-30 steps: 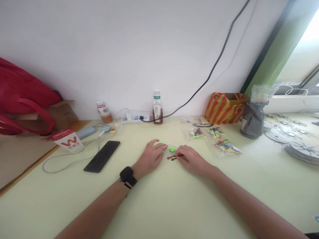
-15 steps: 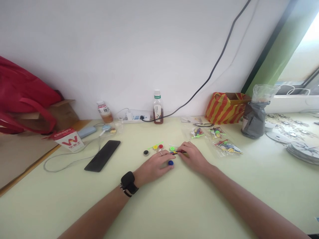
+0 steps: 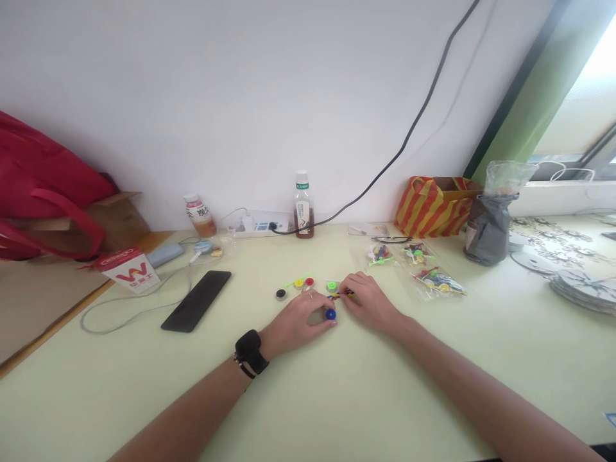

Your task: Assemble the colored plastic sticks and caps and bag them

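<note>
My left hand, with a black watch on its wrist, has its thumb and forefinger closed around a small blue wheel on the table. My right hand pinches a bundle of thin coloured sticks, partly hidden by the fingers. Just beyond the hands lie a green wheel, a red wheel and a yellow wheel. A black wheel sits further left, and a thin green stick lies behind them.
Clear bags of coloured parts lie to the right, near a striped bag and a grey bag. A black phone, a red-and-white box and cables are on the left. A bottle stands by the power strip.
My left forefinger and thumb have come around the blue wheel, which has barely shifted. My right hand has edged left with the sticks. The view has shifted slightly.
</note>
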Available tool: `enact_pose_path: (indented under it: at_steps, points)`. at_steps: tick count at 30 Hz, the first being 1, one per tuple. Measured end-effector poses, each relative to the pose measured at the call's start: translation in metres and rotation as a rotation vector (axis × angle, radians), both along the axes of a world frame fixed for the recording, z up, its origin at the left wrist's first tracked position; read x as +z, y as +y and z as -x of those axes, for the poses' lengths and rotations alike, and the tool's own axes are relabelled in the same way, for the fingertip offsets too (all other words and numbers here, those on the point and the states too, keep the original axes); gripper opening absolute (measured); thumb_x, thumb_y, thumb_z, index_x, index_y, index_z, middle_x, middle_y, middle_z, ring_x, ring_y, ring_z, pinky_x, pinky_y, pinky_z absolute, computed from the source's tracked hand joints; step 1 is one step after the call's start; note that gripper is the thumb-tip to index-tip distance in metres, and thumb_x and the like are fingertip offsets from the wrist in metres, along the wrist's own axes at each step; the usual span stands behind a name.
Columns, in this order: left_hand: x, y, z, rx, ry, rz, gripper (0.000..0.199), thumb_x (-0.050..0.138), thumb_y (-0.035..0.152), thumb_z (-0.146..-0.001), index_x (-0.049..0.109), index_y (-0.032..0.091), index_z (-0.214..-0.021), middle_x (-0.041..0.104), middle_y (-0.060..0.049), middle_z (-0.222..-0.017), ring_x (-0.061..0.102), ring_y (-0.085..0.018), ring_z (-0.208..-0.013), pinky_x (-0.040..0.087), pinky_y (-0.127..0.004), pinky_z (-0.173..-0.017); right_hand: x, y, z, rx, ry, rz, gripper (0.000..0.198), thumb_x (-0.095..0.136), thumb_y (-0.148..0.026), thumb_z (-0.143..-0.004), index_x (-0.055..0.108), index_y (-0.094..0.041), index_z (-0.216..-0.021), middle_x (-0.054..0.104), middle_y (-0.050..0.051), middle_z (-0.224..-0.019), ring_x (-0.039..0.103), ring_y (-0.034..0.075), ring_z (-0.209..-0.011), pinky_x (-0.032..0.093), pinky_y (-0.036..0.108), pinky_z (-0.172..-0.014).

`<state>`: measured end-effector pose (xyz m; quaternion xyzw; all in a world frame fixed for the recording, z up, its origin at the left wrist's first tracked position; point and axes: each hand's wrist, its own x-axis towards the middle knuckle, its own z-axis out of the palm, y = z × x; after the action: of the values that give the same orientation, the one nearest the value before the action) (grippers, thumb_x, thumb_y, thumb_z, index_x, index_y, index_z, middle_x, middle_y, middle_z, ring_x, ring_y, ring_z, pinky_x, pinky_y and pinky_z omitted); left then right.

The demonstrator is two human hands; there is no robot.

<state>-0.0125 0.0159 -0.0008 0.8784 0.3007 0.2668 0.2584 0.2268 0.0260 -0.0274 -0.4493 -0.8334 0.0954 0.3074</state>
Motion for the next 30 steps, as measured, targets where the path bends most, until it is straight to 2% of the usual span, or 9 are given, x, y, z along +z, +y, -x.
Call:
enact_pose_path:
  at_steps: [5, 8, 12, 16, 23, 26, 30]
  points:
    - [0.0, -0.001, 0.0, -0.004, 0.013, -0.008, 0.013, 0.068, 0.028, -0.094, 0.068, 0.025, -0.107, 0.074, -0.004, -0.11, 0.066, -0.024, -0.107, 0.051, -0.039, -0.098, -0.004, 0.002, -0.001, 0.007, -0.011, -0.011, 0.013, 0.058, -0.018, -0.098, 0.067, -0.023, -0.107, 0.071, 0.006, -0.101, 0.06, 0.024, -0.099, 0.041, 0.039, -0.086]
    - [-0.001, -0.001, -0.001, -0.01, -0.001, -0.026, 0.013, 0.067, 0.028, -0.095, 0.069, 0.025, -0.107, 0.072, -0.006, -0.12, 0.064, -0.025, -0.116, 0.05, -0.041, -0.104, -0.005, 0.002, -0.001, 0.007, -0.036, -0.013, 0.014, 0.057, -0.02, -0.1, 0.07, -0.024, -0.104, 0.071, 0.006, -0.098, 0.06, 0.024, -0.097, 0.041, 0.04, -0.085]
    - [-0.001, -0.001, -0.001, -0.013, 0.029, -0.054, 0.015, 0.067, 0.03, -0.095, 0.07, 0.026, -0.109, 0.067, -0.006, -0.136, 0.06, -0.026, -0.127, 0.045, -0.045, -0.113, -0.004, 0.001, 0.0, 0.0, 0.002, 0.002, 0.01, 0.058, -0.018, -0.099, 0.067, -0.023, -0.099, 0.071, 0.005, -0.098, 0.061, 0.023, -0.097, 0.042, 0.04, -0.085]
    - [0.001, -0.001, -0.002, -0.027, 0.053, -0.075, 0.013, 0.067, 0.031, -0.095, 0.071, 0.027, -0.107, 0.071, -0.006, -0.13, 0.064, -0.027, -0.121, 0.043, -0.049, -0.115, -0.004, 0.002, 0.001, 0.005, 0.076, 0.02, 0.006, 0.059, -0.018, -0.098, 0.063, -0.022, -0.096, 0.071, 0.005, -0.096, 0.062, 0.023, -0.094, 0.044, 0.04, -0.086]
    - [0.002, -0.001, -0.003, -0.026, 0.044, -0.079, 0.012, 0.067, 0.029, -0.095, 0.071, 0.026, -0.106, 0.073, -0.006, -0.123, 0.064, -0.026, -0.118, 0.045, -0.046, -0.112, -0.003, 0.004, 0.002, 0.012, 0.248, 0.063, 0.006, 0.059, -0.023, -0.097, 0.064, -0.024, -0.094, 0.073, 0.006, -0.096, 0.064, 0.024, -0.095, 0.051, 0.041, -0.086]
    - [0.001, 0.0, -0.002, -0.017, -0.002, -0.04, 0.014, 0.067, 0.029, -0.095, 0.07, 0.025, -0.107, 0.074, -0.006, -0.114, 0.066, -0.025, -0.111, 0.05, -0.043, -0.105, 0.003, 0.004, 0.001, -0.013, 0.308, 0.032, 0.008, 0.059, -0.027, -0.097, 0.064, -0.024, -0.092, 0.073, 0.007, -0.096, 0.064, 0.025, -0.095, 0.051, 0.042, -0.086]
    - [-0.002, 0.003, -0.001, 0.069, -0.099, 0.119, 0.017, 0.071, 0.033, -0.091, 0.073, 0.022, -0.103, 0.075, -0.005, -0.098, 0.067, -0.02, -0.087, 0.057, -0.035, -0.083, 0.013, 0.003, -0.004, -0.054, 0.413, 0.015, 0.011, 0.06, -0.033, -0.095, 0.063, -0.024, -0.089, 0.07, 0.006, -0.089, 0.064, 0.023, -0.085, 0.053, 0.04, -0.081]
